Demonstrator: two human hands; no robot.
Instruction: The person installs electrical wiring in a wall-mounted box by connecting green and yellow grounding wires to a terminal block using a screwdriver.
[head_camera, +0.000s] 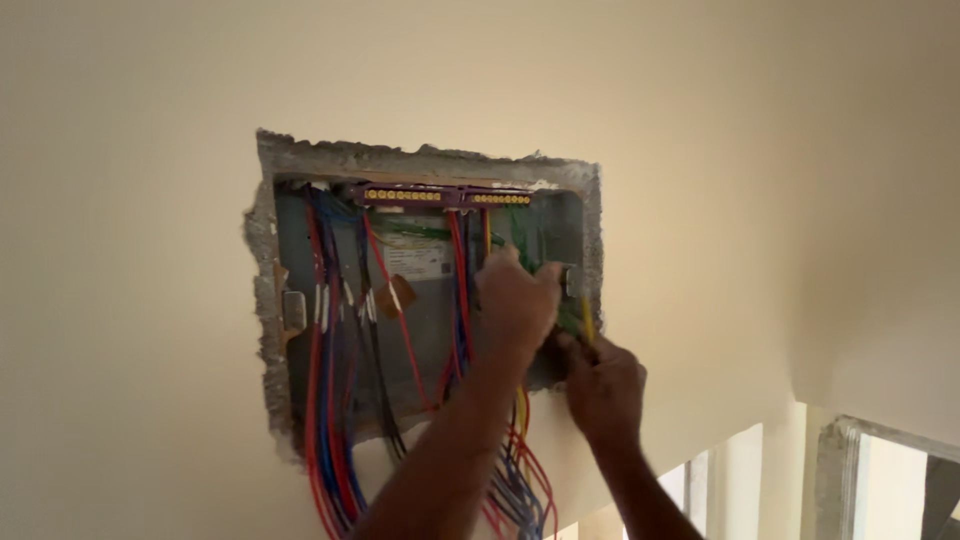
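2 hands (515, 300), 1 wall box (430, 290), approx. 10+ wires (325, 400).

Left hand (515, 300) and right hand (603, 385) gripping wires (578, 322) inside recessed wall box (430, 320); terminal strip (445, 196) sitting above grip, wire bundle (335, 400) hanging left, window (880, 490) lying lower right.

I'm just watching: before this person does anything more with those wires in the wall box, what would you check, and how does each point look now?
1. Both hands in sight: ok, left hand and right hand are at the right side of the wall box.
2. Yellow tool gripped: ok, in the right hand.
3. What the left hand holds: cannot tell.
4. Loose wires tidy: not ok, they spill below the box.
5. Power off: cannot tell.
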